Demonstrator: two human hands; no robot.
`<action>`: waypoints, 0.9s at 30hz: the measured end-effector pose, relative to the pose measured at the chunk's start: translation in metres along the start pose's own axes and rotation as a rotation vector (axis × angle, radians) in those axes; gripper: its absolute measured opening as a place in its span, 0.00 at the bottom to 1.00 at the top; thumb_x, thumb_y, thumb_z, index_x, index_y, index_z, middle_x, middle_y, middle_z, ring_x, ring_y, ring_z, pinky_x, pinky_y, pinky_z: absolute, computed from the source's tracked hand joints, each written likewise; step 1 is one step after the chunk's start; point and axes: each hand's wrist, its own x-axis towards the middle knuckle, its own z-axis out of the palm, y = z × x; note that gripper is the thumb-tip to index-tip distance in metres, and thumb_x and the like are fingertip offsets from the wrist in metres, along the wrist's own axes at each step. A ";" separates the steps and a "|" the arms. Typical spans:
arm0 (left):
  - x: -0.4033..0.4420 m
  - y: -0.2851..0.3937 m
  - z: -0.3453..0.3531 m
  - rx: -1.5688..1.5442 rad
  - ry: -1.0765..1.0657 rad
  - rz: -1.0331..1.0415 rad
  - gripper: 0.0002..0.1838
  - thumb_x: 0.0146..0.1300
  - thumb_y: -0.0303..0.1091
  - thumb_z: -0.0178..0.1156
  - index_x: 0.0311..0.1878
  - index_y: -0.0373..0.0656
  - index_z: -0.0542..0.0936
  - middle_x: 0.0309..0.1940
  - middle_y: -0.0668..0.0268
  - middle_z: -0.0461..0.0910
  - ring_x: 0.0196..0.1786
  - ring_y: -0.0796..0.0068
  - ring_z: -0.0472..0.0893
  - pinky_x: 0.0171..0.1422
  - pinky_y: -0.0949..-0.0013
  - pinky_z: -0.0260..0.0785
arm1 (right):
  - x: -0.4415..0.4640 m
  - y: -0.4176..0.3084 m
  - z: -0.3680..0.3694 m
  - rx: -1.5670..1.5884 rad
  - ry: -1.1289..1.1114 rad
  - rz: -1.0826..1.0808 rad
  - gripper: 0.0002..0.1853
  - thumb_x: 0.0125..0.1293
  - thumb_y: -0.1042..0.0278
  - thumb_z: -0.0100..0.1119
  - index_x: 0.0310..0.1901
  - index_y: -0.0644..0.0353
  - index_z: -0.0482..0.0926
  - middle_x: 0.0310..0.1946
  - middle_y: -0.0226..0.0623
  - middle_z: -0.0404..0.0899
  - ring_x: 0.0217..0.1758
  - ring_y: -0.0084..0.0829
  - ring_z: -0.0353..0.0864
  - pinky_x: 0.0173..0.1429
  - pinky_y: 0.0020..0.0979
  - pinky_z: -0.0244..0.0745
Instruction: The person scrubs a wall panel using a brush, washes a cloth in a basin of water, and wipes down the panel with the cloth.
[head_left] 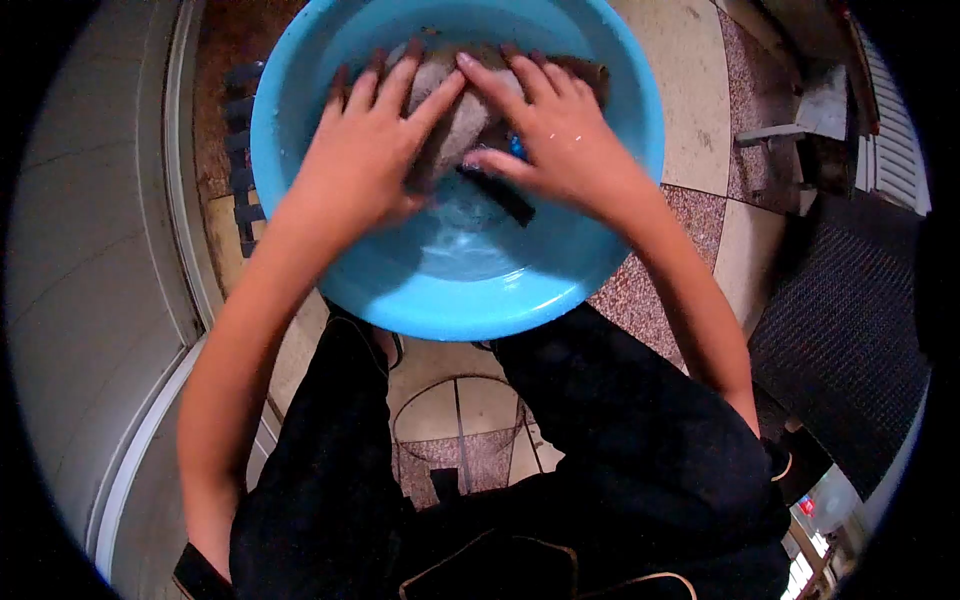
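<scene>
Two bare hands: left hand (365,150) and right hand (565,125) both inside basin, backs up, fingers spread, laid over fabric; neither clamped on anything visible. Palms apart, index fingertips almost meeting; can't tell if they touch.

Fabric: bunched, wet-looking grey-brown fuzzy cloth bundle (468,122), in far half of basin, under and between hands. Exact item unclear, partly covered.

Strap: short flat black strip (508,200), near right thumb, slanting toward basin middle; can't tell if attached to bundle.

Blue bit: small shiny bright-blue piece (517,147), beside right hand, too small to identify.

Basin: round light-blue plastic basin (440,318), shallow clear water (465,255) in near half, just beyond the knees.

Step, judged: pressing or kneading bundle against basin floor.

Pressing well: load through both palms evenly, fingers spread to trap loose edges; work section by section, turn bundle so covered folds get water too.

Splash risk: likely if pushed hard; short, slow strokes, basin level.

Strip care: fold clear of thumb, could snag.

Legs: black trousers (320,450), either side of near rim.
</scene>
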 end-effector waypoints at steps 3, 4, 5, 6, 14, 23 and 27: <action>0.002 0.004 0.006 0.191 -0.010 -0.035 0.40 0.56 0.28 0.61 0.73 0.62 0.61 0.75 0.57 0.55 0.75 0.51 0.56 0.76 0.41 0.47 | -0.005 -0.008 0.002 0.010 -0.117 0.090 0.38 0.60 0.62 0.64 0.71 0.43 0.60 0.60 0.49 0.70 0.60 0.49 0.72 0.60 0.44 0.70; 0.002 0.003 0.005 0.192 -0.009 -0.036 0.40 0.56 0.28 0.61 0.73 0.62 0.61 0.75 0.57 0.55 0.75 0.51 0.56 0.76 0.41 0.47 | -0.004 -0.007 0.001 0.010 -0.115 0.088 0.38 0.60 0.62 0.64 0.71 0.43 0.60 0.60 0.49 0.70 0.60 0.49 0.72 0.60 0.44 0.70; 0.003 0.003 0.003 0.218 0.017 -0.018 0.37 0.59 0.27 0.57 0.73 0.59 0.62 0.74 0.58 0.55 0.75 0.54 0.57 0.76 0.42 0.47 | -0.005 -0.005 -0.001 0.026 -0.124 0.090 0.36 0.60 0.66 0.61 0.70 0.45 0.62 0.59 0.47 0.71 0.58 0.48 0.73 0.58 0.43 0.71; 0.003 0.002 0.002 0.244 0.042 -0.001 0.34 0.61 0.26 0.53 0.72 0.57 0.63 0.74 0.59 0.56 0.76 0.58 0.57 0.76 0.42 0.47 | -0.005 -0.004 -0.001 0.042 -0.132 0.093 0.34 0.60 0.70 0.59 0.69 0.46 0.63 0.59 0.46 0.72 0.57 0.47 0.74 0.57 0.41 0.72; 0.002 0.005 0.002 0.160 0.071 0.042 0.32 0.61 0.24 0.49 0.71 0.42 0.63 0.73 0.61 0.60 0.75 0.63 0.58 0.78 0.50 0.47 | -0.009 -0.005 0.022 -0.028 0.067 0.060 0.28 0.58 0.71 0.52 0.64 0.53 0.70 0.51 0.42 0.77 0.48 0.45 0.78 0.49 0.41 0.76; 0.012 0.004 -0.001 0.007 -0.001 0.088 0.34 0.59 0.18 0.47 0.71 0.45 0.63 0.72 0.57 0.61 0.75 0.56 0.58 0.79 0.53 0.47 | -0.011 -0.004 0.006 0.079 -0.049 0.049 0.29 0.56 0.78 0.54 0.63 0.51 0.72 0.50 0.40 0.79 0.47 0.43 0.78 0.52 0.40 0.74; 0.020 0.002 -0.013 -0.087 0.060 0.100 0.33 0.58 0.17 0.48 0.69 0.46 0.68 0.66 0.55 0.69 0.71 0.58 0.66 0.78 0.58 0.51 | -0.009 0.003 -0.004 0.123 -0.007 0.130 0.26 0.60 0.79 0.53 0.61 0.52 0.73 0.48 0.42 0.80 0.47 0.45 0.79 0.53 0.40 0.74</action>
